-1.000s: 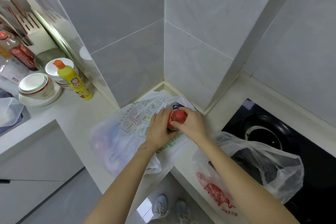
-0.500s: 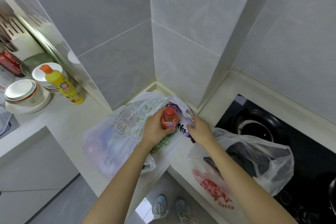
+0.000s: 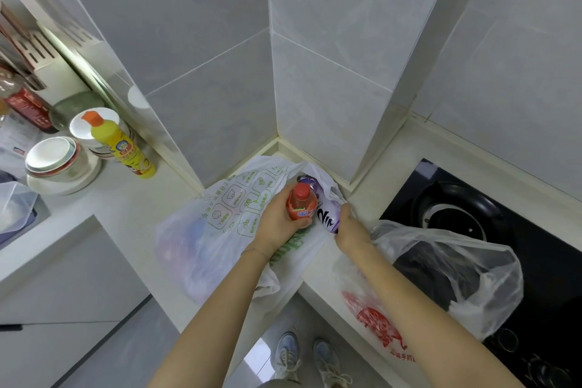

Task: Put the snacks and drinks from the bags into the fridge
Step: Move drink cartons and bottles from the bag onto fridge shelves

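Observation:
A white plastic bag with green print (image 3: 233, 214) lies in the counter corner, bulging with things I cannot make out. My left hand (image 3: 277, 224) grips a small red drink bottle (image 3: 301, 202) with a red cap, held upright just above the bag's mouth. A purple and white packet (image 3: 327, 214) pokes out of the mouth beside it. My right hand (image 3: 349, 227) is closed on that packet's right side, at the bag's edge. A second bag (image 3: 456, 274), clear with red print, holds something dark and lies to the right.
A black gas hob (image 3: 472, 208) sits at the right, partly under the clear bag. On the left counter stand a yellow bottle (image 3: 124, 148) with an orange cap, stacked bowls (image 3: 55, 161) and a sauce bottle (image 3: 26, 104). Tiled walls close the corner. My shoes (image 3: 308, 356) show below.
The red bottle, first gripped by both hands at the bag's mouth, is now in my left hand alone. My right hand let go and moved right onto the purple packet.

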A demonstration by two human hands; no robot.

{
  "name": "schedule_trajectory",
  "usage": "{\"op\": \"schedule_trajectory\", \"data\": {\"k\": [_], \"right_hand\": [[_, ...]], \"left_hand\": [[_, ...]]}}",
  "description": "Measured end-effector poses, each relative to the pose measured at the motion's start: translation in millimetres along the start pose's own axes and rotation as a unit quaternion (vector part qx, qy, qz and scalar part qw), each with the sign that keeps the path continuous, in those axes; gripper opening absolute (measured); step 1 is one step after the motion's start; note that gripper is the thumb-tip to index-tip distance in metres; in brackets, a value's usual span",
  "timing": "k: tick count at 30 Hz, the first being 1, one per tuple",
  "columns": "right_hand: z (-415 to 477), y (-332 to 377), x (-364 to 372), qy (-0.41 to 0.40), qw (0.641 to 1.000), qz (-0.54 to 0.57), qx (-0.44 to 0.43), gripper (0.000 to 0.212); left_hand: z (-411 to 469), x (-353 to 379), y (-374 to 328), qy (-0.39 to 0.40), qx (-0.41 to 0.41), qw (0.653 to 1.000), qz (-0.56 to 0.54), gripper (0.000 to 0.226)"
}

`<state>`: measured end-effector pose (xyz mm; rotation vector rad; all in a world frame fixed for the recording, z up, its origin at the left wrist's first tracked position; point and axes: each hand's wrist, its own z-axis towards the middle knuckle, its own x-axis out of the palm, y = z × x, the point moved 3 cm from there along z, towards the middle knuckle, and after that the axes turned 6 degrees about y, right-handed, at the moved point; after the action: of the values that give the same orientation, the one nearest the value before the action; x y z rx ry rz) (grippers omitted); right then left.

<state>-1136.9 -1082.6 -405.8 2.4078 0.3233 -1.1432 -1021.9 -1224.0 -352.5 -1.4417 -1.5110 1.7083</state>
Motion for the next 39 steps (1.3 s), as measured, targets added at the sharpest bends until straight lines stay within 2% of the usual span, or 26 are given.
{"op": "schedule_trajectory", "data": {"k": [3, 8, 14, 20, 25, 28, 31, 33, 39], "right_hand": [[-4, 3, -8, -0.011, 1.000, 0.018, -0.010, 0.050], [-23, 14, -31, -0.083, 0.989, 0.117, -0.027, 0.052], [-41, 24, -76, -0.188, 0.967, 0.161, -0.057, 0.029], [-53, 30, -87, -0.207, 0.965, 0.129, -0.097, 0.024], [-43, 25, -84, -0.217, 0.952, 0.177, -0.125, 0.024], [-36, 24, -75, -0.198, 0.945, 0.213, -0.152, 0.034], [-33, 25, -60, -0.114, 0.922, 0.318, -0.191, 0.058], [-32, 26, -51, -0.118, 0.916, 0.325, -0.206, 0.072], [-34, 18, -21, -0.147, 0.913, 0.313, -0.216, 0.069]], "left_hand": [[1, -1, 0, 0.002, -0.008, 1.000, 0.013, 0.065], [4, 1, 3, -0.013, -0.011, 0.999, 0.029, 0.059], [3, 2, 6, -0.020, -0.008, 0.999, 0.038, 0.064], [0, 4, 7, -0.036, -0.004, 0.999, 0.025, 0.065], [1, 6, 13, -0.037, -0.001, 0.999, 0.016, 0.067], [0, 8, 12, -0.037, 0.011, 0.999, -0.003, 0.066], [-2, 9, 8, -0.035, 0.010, 0.999, -0.035, 0.064], [-4, 10, 7, -0.026, 0.000, 0.998, -0.053, 0.064], [-32, 15, 2, -0.072, -0.024, 0.995, -0.058, 0.057]]}}
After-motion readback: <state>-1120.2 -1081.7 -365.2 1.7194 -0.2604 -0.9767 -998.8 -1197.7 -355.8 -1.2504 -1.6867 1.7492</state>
